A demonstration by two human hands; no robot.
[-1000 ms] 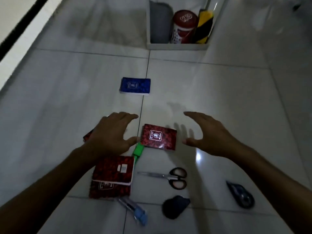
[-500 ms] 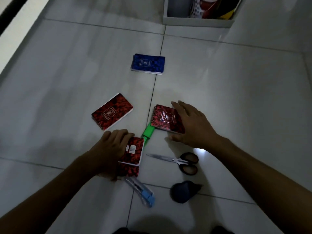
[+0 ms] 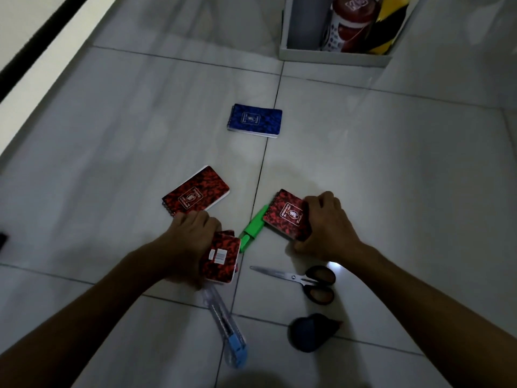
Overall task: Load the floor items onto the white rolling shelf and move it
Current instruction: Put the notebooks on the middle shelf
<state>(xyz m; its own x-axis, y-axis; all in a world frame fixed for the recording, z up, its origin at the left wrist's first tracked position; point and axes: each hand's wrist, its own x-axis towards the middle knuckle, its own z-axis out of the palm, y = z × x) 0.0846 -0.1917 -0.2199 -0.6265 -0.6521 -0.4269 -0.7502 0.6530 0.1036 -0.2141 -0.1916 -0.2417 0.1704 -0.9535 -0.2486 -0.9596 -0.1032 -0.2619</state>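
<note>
1. The left hand [image 3: 193, 242] curls its fingers round a red notebook [image 3: 223, 257], barcode side up, lifted slightly off the tiled floor [image 3: 391, 177]; there may be a 2nd cover under it, but I cannot tell.
2. The right hand [image 3: 327, 228] pinches a second red notebook [image 3: 289, 215] by its right edge, thumb low, fingers curled over the top.
3. A third red notebook [image 3: 195, 193] lies flat at 12 o'clock from the left knuckles, just beside them, its long axis running toward 2 o'clock. The left hand is plainly nearer.
4. The blue notebook [image 3: 255, 120] sits further out at 12 o'clock, between the hands and the white rolling shelf [image 3: 333, 56] at 1 o'clock.
5. The green marker [image 3: 253, 228], scissors [image 3: 305, 281] and utility knife [image 3: 225, 323] wait on the floor; loading looks barely begun.
</note>
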